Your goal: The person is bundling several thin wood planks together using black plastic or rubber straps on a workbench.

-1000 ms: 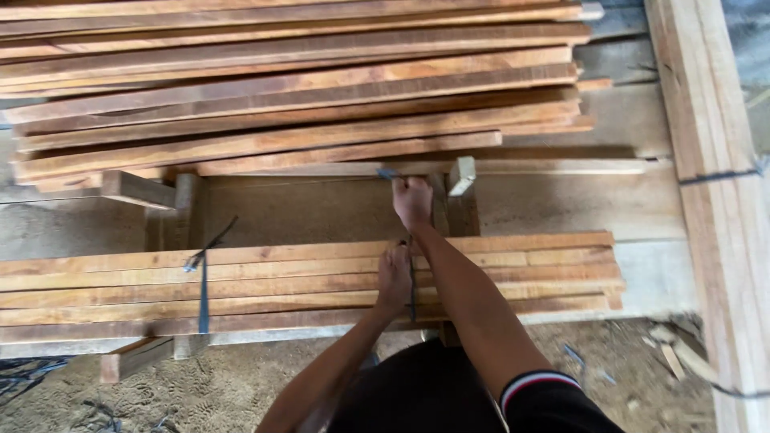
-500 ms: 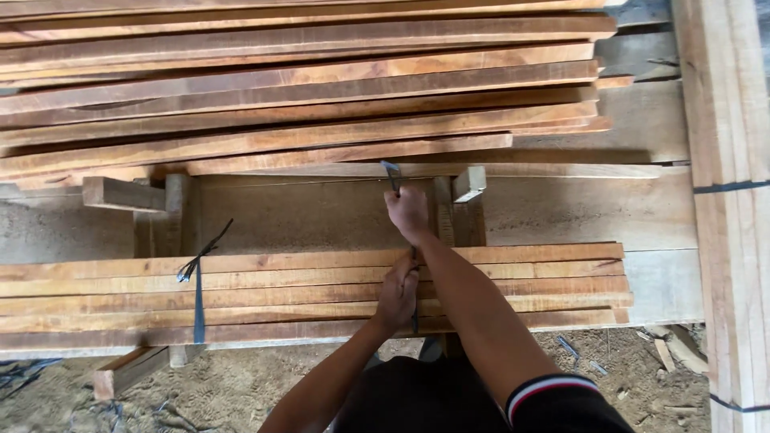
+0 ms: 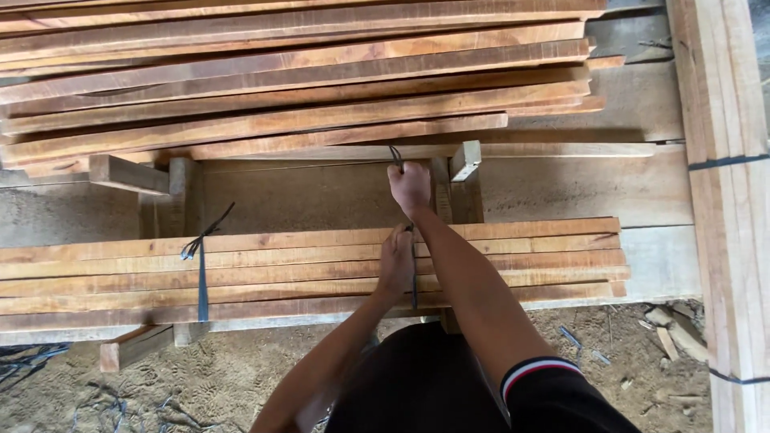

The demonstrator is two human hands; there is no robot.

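Observation:
A bundle of several long wooden slats [image 3: 281, 273] lies flat in front of me. My left hand [image 3: 396, 261] presses down on its top, fingers closed over a dark plastic strap [image 3: 414, 281] that runs across the slats. My right hand [image 3: 409, 186] is a fist just beyond the bundle's far edge, gripping the strap's free end [image 3: 395, 157], which sticks up past my knuckles. A second dark strap [image 3: 202, 273], knotted at its top, wraps the bundle further left.
A big stack of loose slats [image 3: 297, 88] fills the far side. Short wooden blocks [image 3: 128, 172] [image 3: 465, 160] stand between the stack and the bundle. Another strapped bundle of planks [image 3: 726, 200] runs along the right edge. Sandy ground with strap scraps [image 3: 120, 393] lies below.
The view has drifted slightly; my right hand sits a little further beyond the bundle with the strap end. My left hand stays pressed on the slats.

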